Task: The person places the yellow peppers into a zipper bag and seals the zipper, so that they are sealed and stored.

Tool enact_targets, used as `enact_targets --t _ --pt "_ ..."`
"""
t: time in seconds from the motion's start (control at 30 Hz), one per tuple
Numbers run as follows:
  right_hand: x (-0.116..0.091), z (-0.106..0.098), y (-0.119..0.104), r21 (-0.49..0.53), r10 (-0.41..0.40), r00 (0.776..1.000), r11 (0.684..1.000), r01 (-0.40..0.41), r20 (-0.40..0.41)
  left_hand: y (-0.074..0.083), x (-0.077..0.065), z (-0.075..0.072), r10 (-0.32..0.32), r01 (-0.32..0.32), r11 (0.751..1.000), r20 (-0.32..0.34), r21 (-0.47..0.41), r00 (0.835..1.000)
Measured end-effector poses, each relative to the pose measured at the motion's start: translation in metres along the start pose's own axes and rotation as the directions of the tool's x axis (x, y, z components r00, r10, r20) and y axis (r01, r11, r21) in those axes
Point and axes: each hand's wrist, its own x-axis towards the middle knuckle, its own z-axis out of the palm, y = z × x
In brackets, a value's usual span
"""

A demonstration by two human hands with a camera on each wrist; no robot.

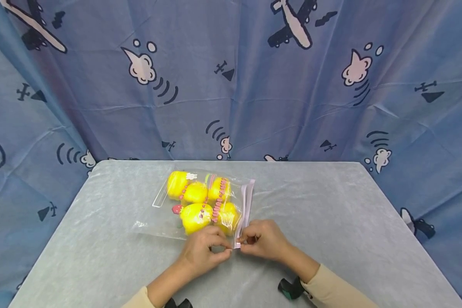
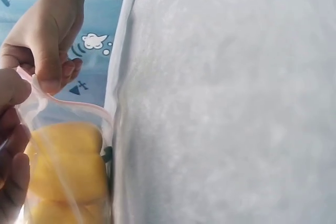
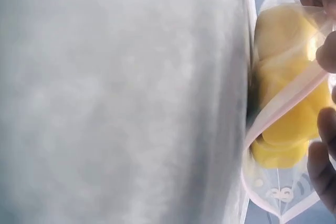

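Observation:
A clear zip bag (image 1: 159, 224) lies on its side, printed with pink and white marks. Inside it are several plump yellow things (image 1: 196, 217), rounded like lemons. Its pale pink zip strip (image 1: 246, 205) runs along the right end. At the near corner of that strip, my left hand (image 1: 205, 250) pinches the bag's edge. My right hand (image 1: 267, 240) pinches the same corner from the right, thumb and forefinger close to the left fingertips. In the right wrist view, the bag's mouth (image 3: 286, 100) bows apart along its pink edges.
A grey cloth covers the table (image 1: 331, 222), and a blue printed curtain (image 1: 215, 85) hangs behind it and at both sides. Black wrist gear (image 1: 291, 288) shows by the right sleeve (image 1: 333, 288), with more dark gear (image 1: 179, 303) by the left wrist.

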Motion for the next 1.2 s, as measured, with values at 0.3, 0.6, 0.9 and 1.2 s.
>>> enact_targets --t 0.3,0.6,0.9,1.2 --pt "0.004 -0.004 -0.001 0.103 0.032 0.999 0.994 -0.037 0.041 0.004 0.003 -0.001 0.017 -0.015 0.997 -0.014 0.076 1.0" --pt "0.006 -0.004 0.0 0.097 0.003 0.999 0.995 -0.008 0.051 0.002 0.004 -0.001 -0.015 0.014 1.0 -0.025 -0.028 1.0" --pt "0.005 -0.003 0.002 0.078 -0.052 0.998 0.996 0.049 0.033 -0.005 0.007 0.003 0.098 -0.105 0.982 -0.054 -0.156 0.994" --pt "0.004 -0.004 0.003 0.002 -0.111 0.994 0.994 0.111 0.02 -0.008 0.011 0.009 0.263 -0.272 0.955 -0.083 -0.116 0.961"
